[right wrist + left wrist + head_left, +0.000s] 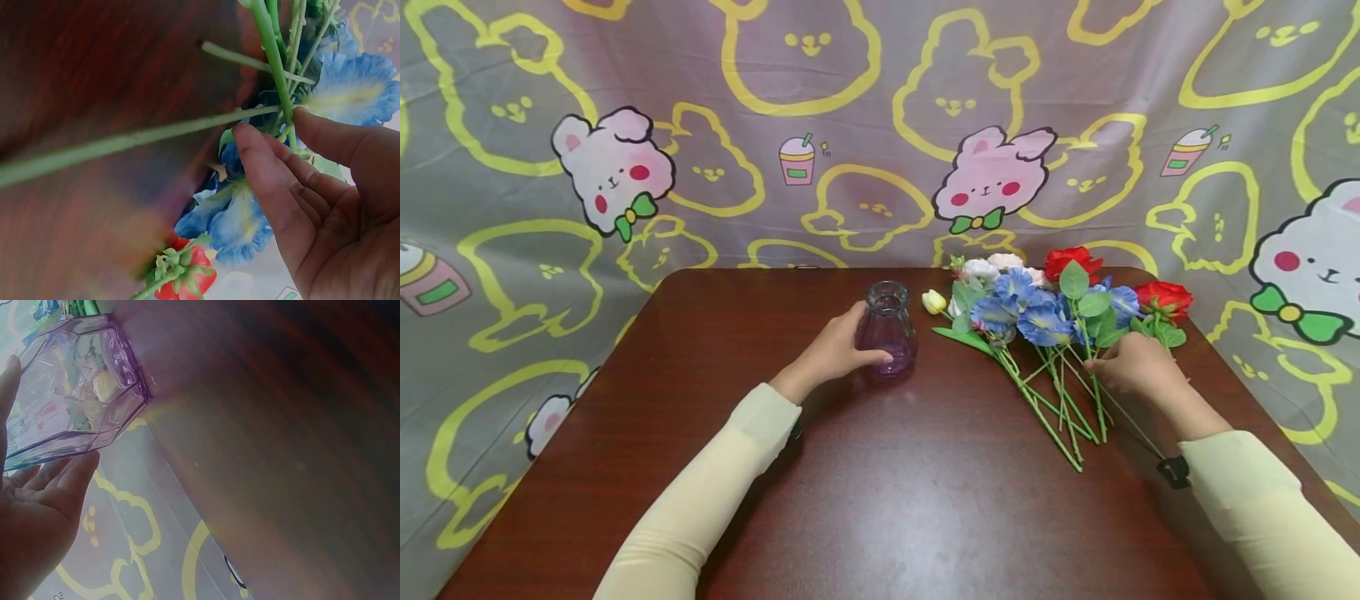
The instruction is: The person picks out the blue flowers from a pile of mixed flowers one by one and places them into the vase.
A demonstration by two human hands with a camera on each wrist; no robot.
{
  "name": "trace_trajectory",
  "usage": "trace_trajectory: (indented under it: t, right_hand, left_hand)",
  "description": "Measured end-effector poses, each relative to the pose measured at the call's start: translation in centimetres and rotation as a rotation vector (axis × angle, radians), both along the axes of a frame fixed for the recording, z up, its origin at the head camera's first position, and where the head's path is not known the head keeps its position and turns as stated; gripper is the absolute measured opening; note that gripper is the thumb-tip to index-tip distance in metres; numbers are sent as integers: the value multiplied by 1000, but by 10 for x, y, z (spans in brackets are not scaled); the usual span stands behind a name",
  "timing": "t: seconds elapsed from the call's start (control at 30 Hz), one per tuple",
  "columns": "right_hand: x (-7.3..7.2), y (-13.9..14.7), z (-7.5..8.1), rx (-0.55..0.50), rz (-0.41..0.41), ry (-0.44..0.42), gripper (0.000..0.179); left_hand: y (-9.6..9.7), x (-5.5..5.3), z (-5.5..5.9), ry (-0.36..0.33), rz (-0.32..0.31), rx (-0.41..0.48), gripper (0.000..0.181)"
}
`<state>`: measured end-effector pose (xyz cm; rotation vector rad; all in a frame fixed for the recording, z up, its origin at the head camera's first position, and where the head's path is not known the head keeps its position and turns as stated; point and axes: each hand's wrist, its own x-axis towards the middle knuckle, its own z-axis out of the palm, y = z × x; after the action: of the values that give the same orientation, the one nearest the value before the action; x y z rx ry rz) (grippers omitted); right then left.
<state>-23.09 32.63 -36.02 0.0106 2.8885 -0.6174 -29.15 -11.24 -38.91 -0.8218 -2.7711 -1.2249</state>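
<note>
My left hand (829, 350) grips a clear glass vase (895, 333) with a purple tint at its base, the thumb across its near side. In the left wrist view the faceted vase (94, 381) lies between thumb and fingers. At the right, my right hand (1138, 371) pinches a green flower stem (1097, 392) in a pile of artificial flowers. In the right wrist view the thumb touches a thick stem (272, 56), and a thinner stem (137, 139) passes by the index fingertip. Blue flowers (240, 222) hang just beyond the fingers.
The flower pile also holds red roses (1163, 300), pale blossoms (981, 268) and a yellow-white tulip (933, 302), with crossed stems pointing toward me. All lies on a dark brown wooden table (880, 500). A cartoon-printed cloth (865, 125) hangs behind and beside the table.
</note>
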Motion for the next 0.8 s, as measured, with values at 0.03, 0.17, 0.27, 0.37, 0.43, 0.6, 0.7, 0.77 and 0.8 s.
trace_trajectory:
  t: [0.03,0.17,0.27,0.37,0.43,0.6,0.7,0.77,0.8]
  right_hand:
    - [0,0,-1,-1,3,-7,44]
    - [-1,-1,-3,-1,12,-14,39]
    - [0,0,-5,-5,15,-1,39]
    - [2,1,-5,-17,15,20,36]
    - [5,1,-4,-26,8,28,35]
    - [10,2,3,-17,-11,71,37]
    - [12,3,6,-11,-19,108,35]
    - [13,5,9,-14,-31,121,34]
    - [13,5,10,-8,-35,134,34]
  left_hand:
    - [0,0,0,2,-1,0,84]
    - [0,0,0,7,-2,3,85]
    - [0,-1,-1,10,-4,2,85]
    - [0,0,-2,10,-4,-4,84]
    - [0,0,-2,9,-6,-6,84]
    - [0,0,0,4,-13,3,83]
    - [0,-1,1,5,-18,5,82]
    - [0,-1,1,1,-21,7,83]
    - [0,-1,1,1,-21,7,83]
